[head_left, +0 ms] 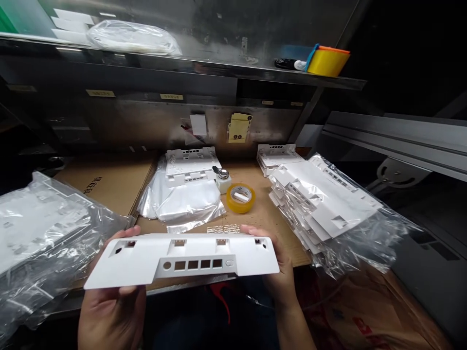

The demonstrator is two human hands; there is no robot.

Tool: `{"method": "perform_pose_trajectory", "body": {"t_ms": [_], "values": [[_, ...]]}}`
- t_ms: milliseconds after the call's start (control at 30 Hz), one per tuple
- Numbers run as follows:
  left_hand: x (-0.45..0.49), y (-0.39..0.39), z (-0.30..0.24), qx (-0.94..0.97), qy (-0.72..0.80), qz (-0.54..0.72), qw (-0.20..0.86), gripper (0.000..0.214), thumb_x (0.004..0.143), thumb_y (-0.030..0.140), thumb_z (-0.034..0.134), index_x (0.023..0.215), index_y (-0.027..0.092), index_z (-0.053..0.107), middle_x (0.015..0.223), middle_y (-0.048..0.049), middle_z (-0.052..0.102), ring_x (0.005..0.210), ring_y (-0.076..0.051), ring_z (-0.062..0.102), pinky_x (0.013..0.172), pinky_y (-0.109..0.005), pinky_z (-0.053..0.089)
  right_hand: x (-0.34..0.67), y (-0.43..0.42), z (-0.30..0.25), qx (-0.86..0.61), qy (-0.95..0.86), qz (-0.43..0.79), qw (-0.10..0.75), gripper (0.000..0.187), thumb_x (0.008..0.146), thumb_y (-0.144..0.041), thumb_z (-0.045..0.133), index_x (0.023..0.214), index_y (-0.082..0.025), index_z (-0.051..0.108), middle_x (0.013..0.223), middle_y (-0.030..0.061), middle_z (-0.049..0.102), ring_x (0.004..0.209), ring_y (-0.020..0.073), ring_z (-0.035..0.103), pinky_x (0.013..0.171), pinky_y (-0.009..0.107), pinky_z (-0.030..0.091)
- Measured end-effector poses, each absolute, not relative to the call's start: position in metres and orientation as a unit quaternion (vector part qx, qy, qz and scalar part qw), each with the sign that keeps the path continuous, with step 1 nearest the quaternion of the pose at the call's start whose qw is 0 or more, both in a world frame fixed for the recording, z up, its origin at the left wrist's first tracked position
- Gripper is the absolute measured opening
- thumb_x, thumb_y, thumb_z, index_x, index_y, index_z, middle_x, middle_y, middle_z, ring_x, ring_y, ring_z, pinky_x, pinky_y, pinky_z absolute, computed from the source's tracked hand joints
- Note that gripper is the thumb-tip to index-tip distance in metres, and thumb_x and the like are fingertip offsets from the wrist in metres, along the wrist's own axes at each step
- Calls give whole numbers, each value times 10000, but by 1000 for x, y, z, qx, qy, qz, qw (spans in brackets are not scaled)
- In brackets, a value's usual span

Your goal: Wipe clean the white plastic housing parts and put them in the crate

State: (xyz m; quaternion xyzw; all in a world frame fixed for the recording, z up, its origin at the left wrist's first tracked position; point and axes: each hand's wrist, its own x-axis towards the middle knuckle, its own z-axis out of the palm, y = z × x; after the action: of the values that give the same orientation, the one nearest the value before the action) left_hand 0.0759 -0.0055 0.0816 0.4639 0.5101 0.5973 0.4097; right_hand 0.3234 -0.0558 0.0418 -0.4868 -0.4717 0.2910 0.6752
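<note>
A white plastic housing panel with a row of port cutouts is held up before me, just above the bench's front edge. My left hand grips its left end, thumb below and fingers partly hidden behind. At the right end, my right hand closes round the panel, with fingertips showing over the top edge. Beyond the panel lie a roll of yellow tape and a small white bottle with a metal top.
Bagged white panels are stacked to the right, and more bagged panels lie at the left. Behind are panels on plastic bags, another small stack and flat cardboard. A shelf overhangs the bench, bearing a yellow container.
</note>
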Motion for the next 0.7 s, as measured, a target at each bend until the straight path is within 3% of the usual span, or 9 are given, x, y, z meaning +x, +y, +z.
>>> {"method": "perform_pose_trajectory", "body": {"t_ms": [67, 167, 367, 500, 567, 633, 700], "values": [[72, -5, 78, 480, 480, 598, 427, 666, 805, 568, 795, 1389, 317, 596, 1518, 15, 579, 1418, -218, 496, 1128, -179, 410, 324, -56, 40, -492, -466, 295, 673, 307, 929, -195, 662, 1187, -346, 730, 1274, 8, 757, 1231, 220, 689, 1053, 323, 543], [73, -4, 76, 497, 471, 605, 405, 623, 838, 572, 760, 1372, 291, 608, 1502, -3, 593, 1434, -217, 480, 1117, -154, 405, 324, -56, 38, -497, -456, 296, 677, 279, 921, -224, 685, 1170, -339, 733, 1265, 17, 762, 1229, 233, 692, 1044, 341, 551], [82, -5, 86, 463, 452, 617, 448, 757, 716, 630, 837, 1348, 279, 612, 1517, -47, 563, 1441, -266, 469, 1080, -185, 473, 326, -53, 36, -512, -452, 274, 677, 243, 877, -306, 748, 1120, -305, 738, 1291, 63, 749, 1236, 287, 688, 1012, 404, 573], [89, -7, 90, 457, 449, 648, 411, 831, 566, 683, 901, 1268, 296, 681, 1527, -50, 567, 1478, -322, 429, 1160, -317, 446, 329, -52, 34, -505, -460, 247, 687, 228, 888, -349, 746, 1110, -301, 725, 1315, 80, 735, 1256, 328, 672, 1071, 503, 526], [89, -5, 89, 381, 414, 671, 483, 888, 549, 822, 811, 1273, 324, 687, 1587, -36, 514, 1513, -350, 378, 1169, -406, 450, 331, -52, 32, -478, -477, 233, 700, 224, 918, -364, 716, 1132, -296, 718, 1325, 85, 727, 1278, 343, 656, 1118, 559, 480], [85, 1, 87, 259, 398, 640, 604, 945, 615, 936, 645, 1312, 298, 678, 1567, -74, 539, 1477, -401, 429, 1068, -508, 543, 333, -50, 29, -447, -501, 221, 707, 225, 941, -340, 692, 1161, -298, 710, 1341, 75, 716, 1325, 344, 621, 1162, 582, 436], [75, 9, 87, 181, 423, 581, 672, 876, 733, 862, 626, 1325, 219, 681, 1418, -151, 663, 1367, -454, 547, 921, -584, 616, 335, -46, 28, -415, -548, 224, 691, 249, 949, -273, 676, 1194, -312, 699, 1369, 57, 699, 1381, 334, 573, 1183, 587, 418]]}}
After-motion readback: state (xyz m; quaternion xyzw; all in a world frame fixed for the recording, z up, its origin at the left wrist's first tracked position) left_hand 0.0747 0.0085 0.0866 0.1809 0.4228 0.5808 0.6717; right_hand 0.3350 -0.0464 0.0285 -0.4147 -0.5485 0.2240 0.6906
